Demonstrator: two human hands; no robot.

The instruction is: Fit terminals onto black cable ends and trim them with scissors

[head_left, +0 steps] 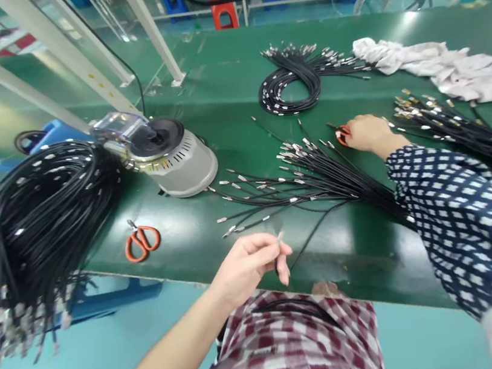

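My left hand (pixel 256 259) is closed in a pinch near the table's front edge. Between its thumb and fingers is the end of a black cable (pixel 304 252), whose small pale tip points upward. My right hand (pixel 364 131), farther off to the right, is closed on orange-handled scissors (pixel 342 135); their blades point left and show only partly. Between my hands a fanned bundle of black cables (pixel 340 174) with silvery ends lies on the green table. A second pair of orange-handled scissors (pixel 142 242) rests to the left.
A grey round machine (pixel 183 163) with a black disc on top stands at the left. Beside it, a thick bundle of black cables (pixel 46 194) hangs over the edge. Farther back lie coiled cables (pixel 291 89) and a crumpled white cloth (pixel 433 63). More cables (pixel 462 129) lie right.
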